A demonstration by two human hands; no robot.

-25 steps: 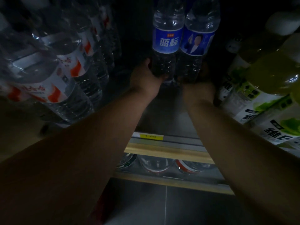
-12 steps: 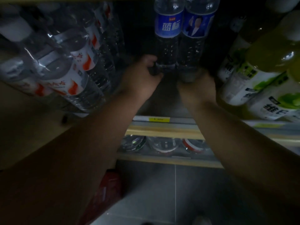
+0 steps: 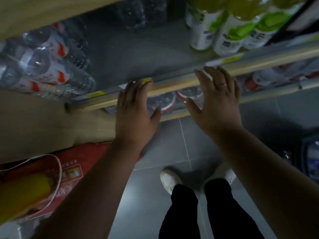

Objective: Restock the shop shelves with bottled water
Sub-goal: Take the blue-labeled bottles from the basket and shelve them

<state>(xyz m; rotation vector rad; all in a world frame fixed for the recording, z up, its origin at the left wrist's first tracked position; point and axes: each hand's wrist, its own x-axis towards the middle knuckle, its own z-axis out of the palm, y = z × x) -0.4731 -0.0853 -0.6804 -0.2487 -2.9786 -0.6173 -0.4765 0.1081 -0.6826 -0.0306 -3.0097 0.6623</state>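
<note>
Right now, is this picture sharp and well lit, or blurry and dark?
Head view: dim overall, darkest deep in the shelf; the water bottles at left and the green-labelled bottles at top right are smeared by motion blur; the shelf's front edge runs tilted across the frame.

Light: dim and greyish throughout.
Shadows: deepest at the back of the shelf (image 3: 120, 54) and along the floor's (image 3: 155, 152) right edge.
Glare: small glints on the water bottles (image 3: 43, 66).
Blur: motion smear everywhere; straight edges bend near the frame's borders.
</note>
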